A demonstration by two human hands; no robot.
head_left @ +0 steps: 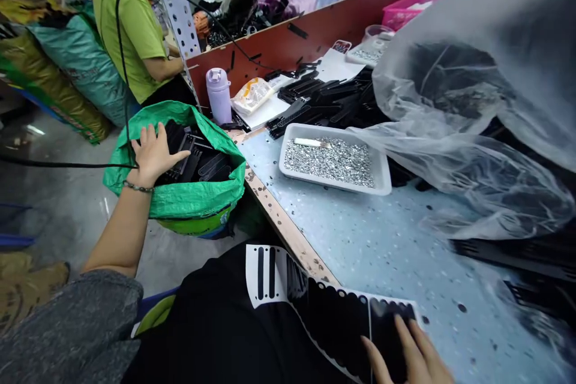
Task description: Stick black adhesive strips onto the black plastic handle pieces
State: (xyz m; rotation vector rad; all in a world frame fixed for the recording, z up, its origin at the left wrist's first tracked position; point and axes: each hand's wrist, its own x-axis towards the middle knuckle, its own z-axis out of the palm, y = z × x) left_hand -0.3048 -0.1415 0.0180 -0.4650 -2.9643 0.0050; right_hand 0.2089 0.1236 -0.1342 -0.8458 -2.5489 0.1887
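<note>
My left hand (152, 153), a beaded bracelet at its wrist, is spread over the near left part of an open green woven sack (180, 201). Black flat parts (204, 159) fill the sack, and a black cable passes by the fingers. At the lower right, my right hand (411, 351) lies with fingers apart on a strip of black stickers on white backing (337, 315). The strip runs across my lap and the table edge, its far end curling up to show white backing with black bars. Part of the right hand is cut off by the frame.
On the blue table (270, 162) stands a white tray (335, 186) of small silvery pieces. Behind it are piled black parts (333, 96), a purple bottle (218, 96) and a clear plastic bag (472, 150). A person in a green shirt (130, 30) works beyond the sack.
</note>
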